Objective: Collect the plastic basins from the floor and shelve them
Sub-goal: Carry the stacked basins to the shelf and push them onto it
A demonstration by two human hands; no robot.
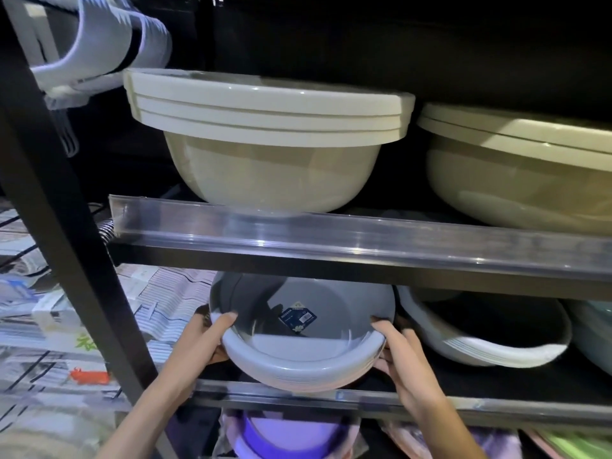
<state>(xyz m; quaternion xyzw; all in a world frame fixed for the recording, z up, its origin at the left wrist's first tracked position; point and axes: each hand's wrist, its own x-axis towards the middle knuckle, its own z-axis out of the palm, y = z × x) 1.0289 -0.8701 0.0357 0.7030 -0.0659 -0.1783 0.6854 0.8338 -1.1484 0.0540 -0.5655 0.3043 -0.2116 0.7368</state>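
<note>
Both hands clamp a stack of grey basins by its rim: the left hand grips the left side with the thumb over the edge, and the right hand grips the right side in the same way. This stack is tilted toward the camera and sits at the front of the middle shelf, partly under the shelf above. A dark label is stuck inside the top basin. Just to its right leans a stack of white basins. On the upper shelf stand beige basins, nested. Below, a purple basin is visible, perhaps wrapped in plastic.
</note>
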